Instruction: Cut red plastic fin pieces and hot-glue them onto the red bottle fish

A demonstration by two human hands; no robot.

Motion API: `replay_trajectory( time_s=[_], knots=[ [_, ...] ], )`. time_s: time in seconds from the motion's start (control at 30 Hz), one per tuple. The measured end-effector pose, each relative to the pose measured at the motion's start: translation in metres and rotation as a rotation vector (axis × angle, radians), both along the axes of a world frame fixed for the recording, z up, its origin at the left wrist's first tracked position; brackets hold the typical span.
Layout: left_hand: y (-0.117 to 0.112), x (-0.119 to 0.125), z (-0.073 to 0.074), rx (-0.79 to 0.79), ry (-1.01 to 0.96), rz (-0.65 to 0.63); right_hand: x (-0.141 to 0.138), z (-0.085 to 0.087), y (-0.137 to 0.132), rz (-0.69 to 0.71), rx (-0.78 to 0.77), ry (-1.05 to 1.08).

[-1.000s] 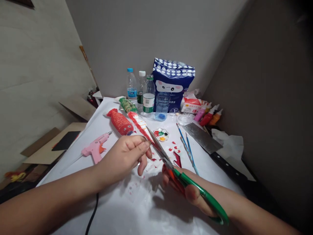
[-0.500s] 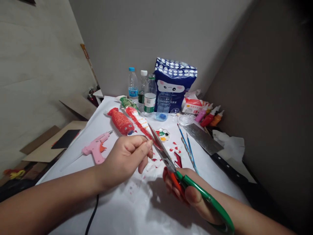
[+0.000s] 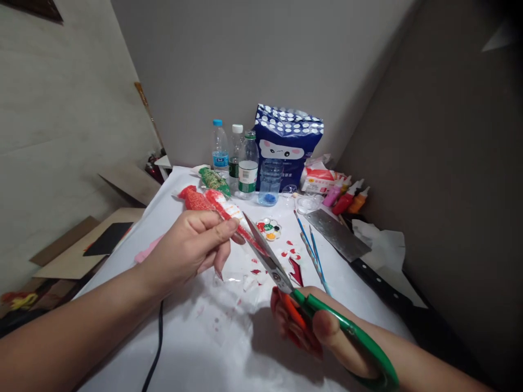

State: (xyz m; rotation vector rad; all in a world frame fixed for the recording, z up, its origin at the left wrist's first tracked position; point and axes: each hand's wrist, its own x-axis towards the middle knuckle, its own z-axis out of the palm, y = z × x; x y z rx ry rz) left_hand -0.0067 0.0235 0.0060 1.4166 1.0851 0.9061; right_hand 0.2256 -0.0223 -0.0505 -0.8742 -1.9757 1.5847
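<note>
- Grip, left hand (image 3: 192, 239): thumb and fingers pinching the red-and-white strip (image 3: 223, 206) at its left edge.
- Grip, right hand (image 3: 329, 332): wrapped round the handles of the scissors (image 3: 281, 279), thumb in the green loop; blades parted.
- Method, in this inspector's judgement: the strip should be kept taut, the scissors steered with short, even snips along the edge, and the left fingertips held clear of the blades.
- Position: the strip is raised above the counter (image 3: 196, 348), slanting from beyond the left fingertips down to the blades; its far end stands free, its near end lies at the scissors. Exact blade contact cannot be confirmed.
</note>
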Motion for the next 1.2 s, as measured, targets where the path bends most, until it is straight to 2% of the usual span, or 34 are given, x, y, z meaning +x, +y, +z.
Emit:
replay_trajectory(
  time_s=[0.13, 0.4, 0.7, 0.87, 0.97, 1.07, 1.2],
  knots=[
    [-0.001, 0.000, -0.004, 0.018, 0.023, -0.001, 0.001, 0.002, 0.000, 0.001, 0.030, -0.008],
    [-0.004, 0.005, -0.009, 0.046, -0.059, 0.024, -0.004, -0.023, -0.002, -0.001, -0.051, 0.109],
    [-0.012, 0.008, -0.020, 0.079, -0.022, 0.028, 0.003, -0.005, 0.000, 0.100, 0.112, -0.044],
    [-0.017, 0.014, -0.022, 0.086, -0.081, 0.042, -0.001, -0.022, -0.003, 0.019, -0.036, 0.121],
    [-0.020, 0.016, -0.025, 0.105, -0.127, 0.048, -0.003, -0.031, -0.004, -0.011, -0.027, 0.139],
    [-0.019, 0.016, -0.027, 0.118, -0.151, 0.051, -0.002, -0.028, -0.003, -0.014, 0.007, 0.136],
    [-0.017, 0.017, -0.026, 0.108, -0.151, 0.056, 0.001, -0.013, 0.000, 0.035, 0.012, 0.115]
  ],
)
